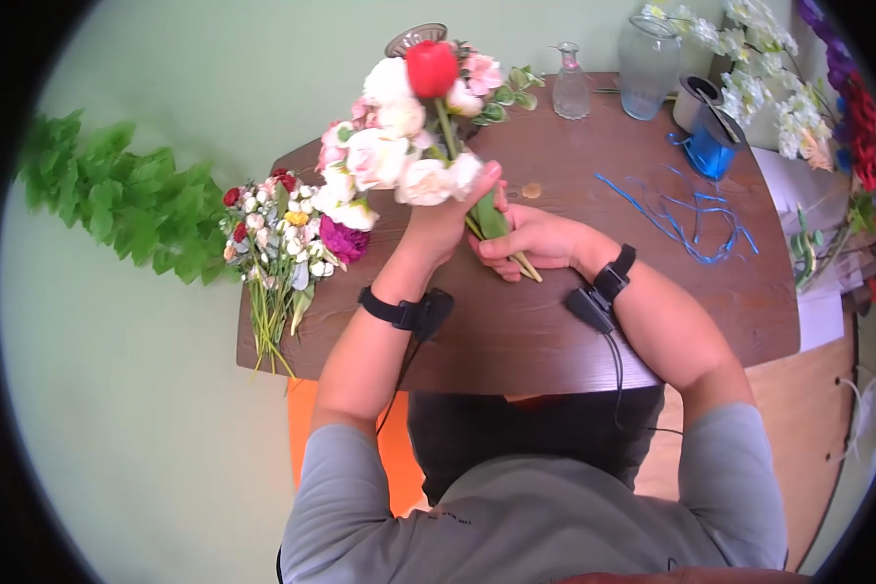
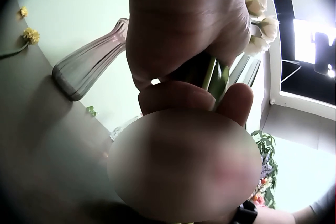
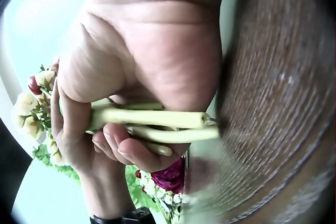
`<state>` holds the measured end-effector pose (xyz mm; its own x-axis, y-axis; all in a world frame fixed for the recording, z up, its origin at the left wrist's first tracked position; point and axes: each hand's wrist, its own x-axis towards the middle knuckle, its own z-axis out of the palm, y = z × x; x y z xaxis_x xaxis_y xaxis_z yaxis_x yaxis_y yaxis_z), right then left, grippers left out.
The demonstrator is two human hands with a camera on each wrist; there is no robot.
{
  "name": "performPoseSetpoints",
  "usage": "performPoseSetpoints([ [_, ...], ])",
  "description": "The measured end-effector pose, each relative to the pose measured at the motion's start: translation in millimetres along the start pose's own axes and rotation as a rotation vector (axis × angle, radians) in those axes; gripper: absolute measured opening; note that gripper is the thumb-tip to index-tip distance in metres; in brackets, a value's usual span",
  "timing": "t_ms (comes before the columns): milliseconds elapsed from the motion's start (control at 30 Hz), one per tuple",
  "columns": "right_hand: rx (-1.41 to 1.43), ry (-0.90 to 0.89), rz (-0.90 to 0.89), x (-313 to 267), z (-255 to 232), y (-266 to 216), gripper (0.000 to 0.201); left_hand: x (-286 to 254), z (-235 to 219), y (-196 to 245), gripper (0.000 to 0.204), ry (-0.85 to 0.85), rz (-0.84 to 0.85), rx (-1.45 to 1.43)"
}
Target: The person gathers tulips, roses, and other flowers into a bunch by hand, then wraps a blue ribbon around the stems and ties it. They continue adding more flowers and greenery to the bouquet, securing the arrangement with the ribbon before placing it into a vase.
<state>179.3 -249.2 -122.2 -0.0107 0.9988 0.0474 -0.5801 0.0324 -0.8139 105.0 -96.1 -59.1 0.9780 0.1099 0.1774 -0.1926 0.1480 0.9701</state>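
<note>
Both hands on the flowers here! The bouquet (image 1: 375,161) is up over the far side of the bench (image 1: 516,341), blooms leaning far and left, which looks like a way to spare the petals from being pressed. The left hand (image 1: 446,222) grasps it just under the flower heads, thumb up along the stalks, probably to steady the heavy end. And the right hand (image 1: 545,238) is lower down, fingers curled round the stems (image 1: 529,268), their ends poking out on the near side; a hold there seems to keep them gathered. Look at that red flower (image 1: 431,68), standing proud of the pale ones, its stalk crossing in front of them, perhaps so that it shows best!

Over on the left, a second bunch (image 1: 282,229) lies with its stems pointing near, out of the way. On the right, blue ribbon (image 1: 715,229) sprawls in loose strands beside its spool (image 1: 712,151), presumably within easy reach. Farther back, the tall glass vase (image 1: 649,73) stands upright beyond the working area, likely safer from a stray elbow.
</note>
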Motion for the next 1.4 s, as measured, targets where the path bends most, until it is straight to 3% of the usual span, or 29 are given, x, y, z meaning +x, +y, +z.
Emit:
performPoseSetpoints([
  [233,-0.074,0.100,0.033,6.4,-8.4,6.7,0.016,9.1,-37.1,-32.9,0.015,-0.182,-0.053,-0.333],
  [533,-0.063,0.217,0.084,8.7,-7.6,7.0,0.020,0.3,-50.1,-48.7,0.015,-0.091,-0.175,-0.539],
  [867,-0.014,0.388,0.056,13.4,6.1,0.8,0.027,4.0,-58.0,-59.0,0.019,-0.012,-0.194,-0.643],
  [967,-0.093,0.412,0.185,11.7,22.9,-14.9,0.028,3.3,-58.3,-58.7,0.020,0.001,-0.245,-0.651],
  [1133,-0.816,0.624,0.239,-21.7,39.0,-67.4,0.047,7.6,-56.5,-62.2,0.018,-0.041,-0.143,-0.696],
  [1233,-1.014,0.794,0.340,-55.3,44.6,-110.5,0.039,6.3,-55.3,-59.4,0.019,-0.005,-0.170,-0.697],
  [1300,-1.159,0.893,0.352,-87.2,25.6,-123.3,0.037,6.7,-56.0,-61.7,0.018,-0.022,-0.152,-0.689],
  [1333,-1.319,0.965,0.464,-96.2,29.3,-131.7,0.037,8.3,-57.0,-65.0,0.019,-0.006,-0.159,-0.707],
  [1400,-1.463,0.978,0.523,-131.7,-3.1,-124.6,0.037,7.7,-56.0,-64.4,0.020,0.024,-0.166,-0.700],
])
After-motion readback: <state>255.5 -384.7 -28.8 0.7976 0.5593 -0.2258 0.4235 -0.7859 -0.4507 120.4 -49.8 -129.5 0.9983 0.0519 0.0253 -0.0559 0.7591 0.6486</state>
